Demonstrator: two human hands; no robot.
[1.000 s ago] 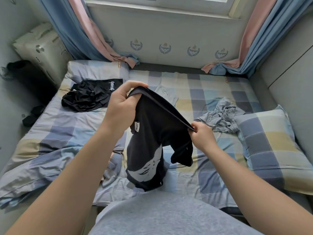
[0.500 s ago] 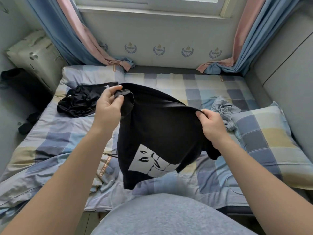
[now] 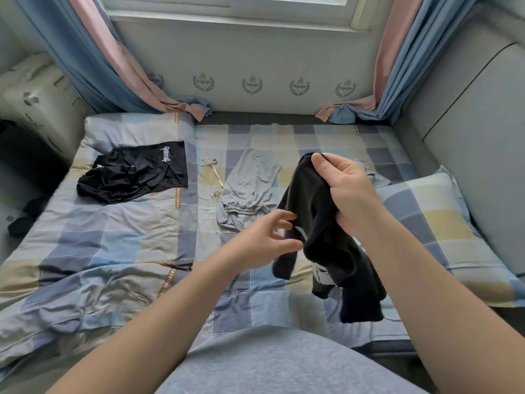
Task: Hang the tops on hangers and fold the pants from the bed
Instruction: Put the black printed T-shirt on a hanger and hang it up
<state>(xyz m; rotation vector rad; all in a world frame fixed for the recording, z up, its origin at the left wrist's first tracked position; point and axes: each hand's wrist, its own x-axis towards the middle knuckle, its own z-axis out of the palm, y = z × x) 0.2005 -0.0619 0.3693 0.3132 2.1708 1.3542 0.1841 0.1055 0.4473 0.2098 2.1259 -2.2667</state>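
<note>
Grey pants [image 3: 250,180], pillow [image 3: 443,223] beside black top [image 3: 326,251] in right hand [image 3: 349,191]

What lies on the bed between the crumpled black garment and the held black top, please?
Grey drawstring pants lie there, seen in the head view.

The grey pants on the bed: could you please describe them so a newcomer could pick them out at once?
Start at the checked bed under the window. Near its middle lie the grey pants, between the black garment to their left and the black top held by the right hand. Unlike both, they are pale grey, lying flat, a cream cord alongside.
</note>
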